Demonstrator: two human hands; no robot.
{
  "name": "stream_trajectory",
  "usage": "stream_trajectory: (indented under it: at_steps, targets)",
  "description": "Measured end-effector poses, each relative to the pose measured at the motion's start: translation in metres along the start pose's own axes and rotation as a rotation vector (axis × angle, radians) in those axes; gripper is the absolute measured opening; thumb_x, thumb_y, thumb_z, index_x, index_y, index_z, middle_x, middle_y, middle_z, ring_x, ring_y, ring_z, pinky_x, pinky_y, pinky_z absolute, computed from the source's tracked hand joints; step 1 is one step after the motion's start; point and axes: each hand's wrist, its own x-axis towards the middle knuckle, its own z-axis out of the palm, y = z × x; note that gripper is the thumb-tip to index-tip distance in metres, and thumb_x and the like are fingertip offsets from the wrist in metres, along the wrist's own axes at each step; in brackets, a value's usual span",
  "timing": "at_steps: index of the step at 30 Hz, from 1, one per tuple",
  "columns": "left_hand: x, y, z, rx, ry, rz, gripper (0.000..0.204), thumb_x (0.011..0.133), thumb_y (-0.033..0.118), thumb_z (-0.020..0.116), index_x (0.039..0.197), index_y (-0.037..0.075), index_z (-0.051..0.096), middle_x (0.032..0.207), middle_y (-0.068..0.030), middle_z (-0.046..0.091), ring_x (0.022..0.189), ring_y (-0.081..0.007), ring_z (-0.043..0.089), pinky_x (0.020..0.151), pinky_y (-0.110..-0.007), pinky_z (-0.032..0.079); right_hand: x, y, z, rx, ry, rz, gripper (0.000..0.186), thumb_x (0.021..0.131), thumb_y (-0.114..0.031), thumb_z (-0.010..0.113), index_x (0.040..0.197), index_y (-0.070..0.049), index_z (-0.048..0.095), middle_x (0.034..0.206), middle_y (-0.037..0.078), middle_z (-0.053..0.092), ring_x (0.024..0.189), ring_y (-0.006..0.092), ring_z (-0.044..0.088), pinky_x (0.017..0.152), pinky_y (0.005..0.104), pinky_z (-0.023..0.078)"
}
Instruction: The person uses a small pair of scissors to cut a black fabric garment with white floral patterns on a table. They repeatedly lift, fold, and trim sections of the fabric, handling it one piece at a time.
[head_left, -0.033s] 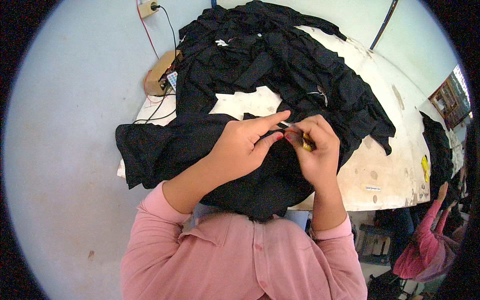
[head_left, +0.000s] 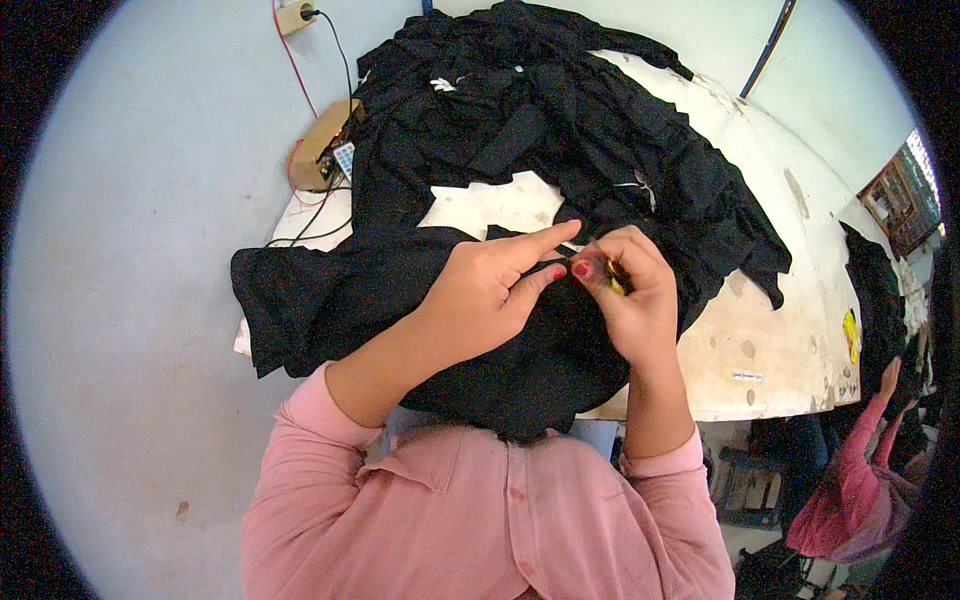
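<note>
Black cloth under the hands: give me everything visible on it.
The black cloth is plain, matte and looks like soft woven fabric, rumpled with shallow folds. It lies across the near side of the table, one squared end reaching left, its lower part by the pink shirt. The left hand is on it, thumb at a raised edge; the right hand, gripping a small yellow tool, is at that edge. Whether it joins the black pile behind is unclear.

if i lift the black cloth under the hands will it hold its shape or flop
The black cloth will probably flop: it lies in soft folds and droops past the near edge of the table. It looks thin, so probably fairly light. It might drag on the black garments heaped beyond.
</note>
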Motion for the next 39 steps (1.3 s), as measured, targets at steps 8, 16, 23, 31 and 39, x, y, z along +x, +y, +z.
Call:
stream_trajectory:
  at_steps: [8, 16, 23, 31, 39]
  targets:
    - [0.003, -0.02, 0.0, -0.019, 0.085, -0.015, 0.036, 0.083, 0.004, 0.063, 0.119, 0.005, 0.06, 0.097, -0.0157, 0.068, 0.082, -0.0193, 0.067, 0.075, -0.027, 0.051, -0.004, 0.003, -0.009, 1.023, -0.137, 0.473, 0.012, 0.082, -0.011, 0.066, 0.08, -0.004, 0.057, 0.077, -0.002, 0.049, 0.073, 0.008, 0.045, 0.066, 0.0225, 0.035]
    - [0.009, -0.013, -0.01, -0.577, 0.017, -0.272, 0.024, 0.09, 0.009, 0.059, 0.112, 0.001, 0.064, 0.111, -0.0067, 0.065, 0.098, -0.0135, 0.06, 0.089, -0.025, 0.044, -0.002, -0.006, 0.006, -0.087, 0.122, -0.04, 0.023, 0.082, -0.014, 0.066, 0.101, -0.003, 0.062, 0.093, 0.009, 0.055, 0.084, 0.0236, 0.056, 0.078, 0.0308, 0.044]
    - [0.012, -0.007, -0.019, -0.543, -0.079, -0.289, 0.023, 0.089, 0.007, 0.059, 0.11, 0.001, 0.065, 0.109, -0.0087, 0.066, 0.102, -0.014, 0.059, 0.092, -0.025, 0.043, -0.007, 0.001, -0.002, -0.451, 0.195, -0.412, 0.039, 0.073, -0.011, 0.072, 0.112, -0.009, 0.067, 0.089, 0.007, 0.062, 0.065, 0.0207, 0.058, 0.057, 0.0284, 0.046]
    - [0.012, -0.005, -0.013, -0.627, -0.08, -0.264, 0.024, 0.09, 0.007, 0.058, 0.113, 0.0, 0.064, 0.106, -0.0065, 0.066, 0.096, -0.0101, 0.059, 0.087, -0.024, 0.045, -0.004, -0.003, -0.004, -0.591, 0.202, -0.5, 0.04, 0.07, -0.012, 0.073, 0.109, -0.009, 0.068, 0.088, 0.003, 0.063, 0.062, 0.0177, 0.055, 0.052, 0.0279, 0.043]
    - [0.011, -0.001, -0.013, -0.613, -0.054, -0.28, 0.027, 0.091, 0.007, 0.057, 0.116, -0.001, 0.061, 0.108, -0.0057, 0.065, 0.099, -0.0094, 0.057, 0.089, -0.024, 0.043, -0.004, -0.009, -0.003, -0.643, 0.228, -0.52, 0.038, 0.069, -0.012, 0.073, 0.106, -0.01, 0.069, 0.086, 0.001, 0.063, 0.061, 0.0161, 0.054, 0.05, 0.0278, 0.042]
